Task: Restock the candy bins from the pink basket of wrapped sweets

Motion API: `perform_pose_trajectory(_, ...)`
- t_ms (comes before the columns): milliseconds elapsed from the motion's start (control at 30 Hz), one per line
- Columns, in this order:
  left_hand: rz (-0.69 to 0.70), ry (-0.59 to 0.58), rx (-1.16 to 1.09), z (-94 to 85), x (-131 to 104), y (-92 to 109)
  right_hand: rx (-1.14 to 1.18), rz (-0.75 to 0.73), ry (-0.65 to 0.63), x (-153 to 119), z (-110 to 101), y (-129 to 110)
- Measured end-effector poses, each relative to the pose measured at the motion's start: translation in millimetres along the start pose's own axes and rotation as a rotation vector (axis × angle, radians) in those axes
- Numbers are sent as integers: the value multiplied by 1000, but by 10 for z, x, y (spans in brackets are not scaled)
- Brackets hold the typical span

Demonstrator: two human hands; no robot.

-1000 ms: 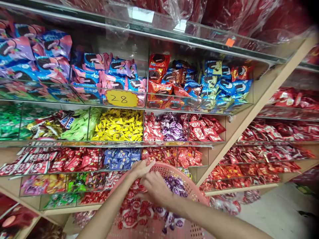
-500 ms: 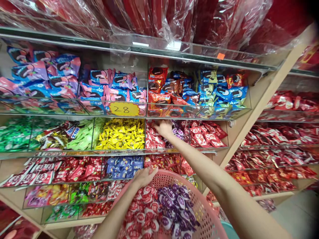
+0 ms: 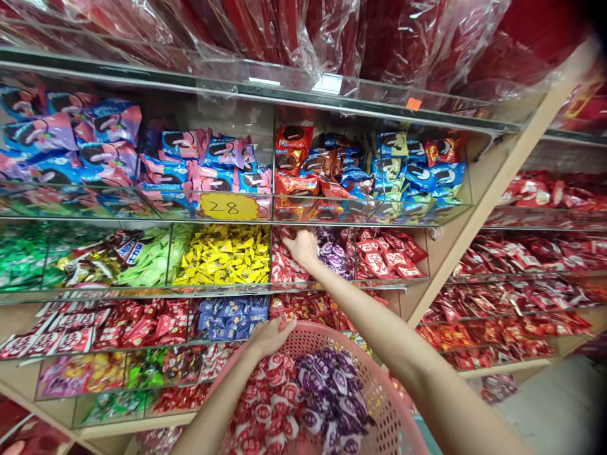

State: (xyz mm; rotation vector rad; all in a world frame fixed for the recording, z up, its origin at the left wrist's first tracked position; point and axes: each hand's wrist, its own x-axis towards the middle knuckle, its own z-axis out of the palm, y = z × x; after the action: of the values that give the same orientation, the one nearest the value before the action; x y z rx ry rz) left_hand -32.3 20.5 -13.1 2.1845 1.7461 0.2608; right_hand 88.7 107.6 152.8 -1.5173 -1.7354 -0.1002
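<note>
My left hand (image 3: 270, 336) is closed on the far rim of a pink perforated plastic basket (image 3: 389, 392). In the basket, red-and-white wrapped candies (image 3: 265, 404) lie on the left and purple-and-white wrapped candies (image 3: 332, 398) on the right. My right hand (image 3: 303, 249) reaches into a shelf bin, over red-and-white wrapped candies (image 3: 284, 268). Its thumb points left and its fingers look curled, partly hidden; whatever they hold does not show. Just right of that hand, purple wrapped candies (image 3: 334, 253) fill part of the bin.
Yellow-wrapped candies (image 3: 227, 256) fill the bin to the left, and red packets (image 3: 391, 253) the one to the right. Above runs a glass shelf of cookie packs (image 3: 218, 158) with a yellow price tag (image 3: 229, 206). A slanting wooden divider (image 3: 493, 196) stands at the right.
The view has shifted slightly, so the shelves sit a little further left. My right hand has curled more and stays over the red candies. My left hand keeps hold of the basket.
</note>
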Motion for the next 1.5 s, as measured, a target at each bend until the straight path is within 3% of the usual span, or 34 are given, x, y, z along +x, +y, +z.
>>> perform_pose_trajectory(133, -6, 2, 7, 4, 5, 1, 303, -106, 104, -390, -237, 32)
perform_pose_trajectory(233, -18, -4, 15, 8, 11, 13, 668, -53, 98, -790, -380, 51)
perform_pose_trajectory(400, -61, -11, 32, 6, 11, 47, 1318, 312, -219, -1358, -446, 41)
perform_pose_trajectory(533, -34, -21, 16, 11, 8, 43, 1512, 452, -343, -1588, -411, 66)
perform_pose_trajectory(733, -36, -64, 21, 13, 24, 13, 1411, 394, -332, -1786, -314, 140)
perform_pose_trajectory(900, 36, -91, 12, -23, 3, -4, 1429, 425, -468, -1917, -285, 145)
perform_pose_trajectory(1133, -22, -125, 3, -18, 13, -17, 1500, 451, -526, -1987, -184, 240)
perform_pose_trajectory(1233, 13, -110, 34, -25, 17, 0, 1372, 361, -515, -2042, -89, 301)
perform_pose_trajectory(1333, 1, -101, 66, -48, 5, 34, 1165, 179, -532, -2129, 21, 381)
perform_pose_trajectory(1500, -25, -48, 39, -46, -17, 61, 733, -26, -736, -2286, 135, 546)
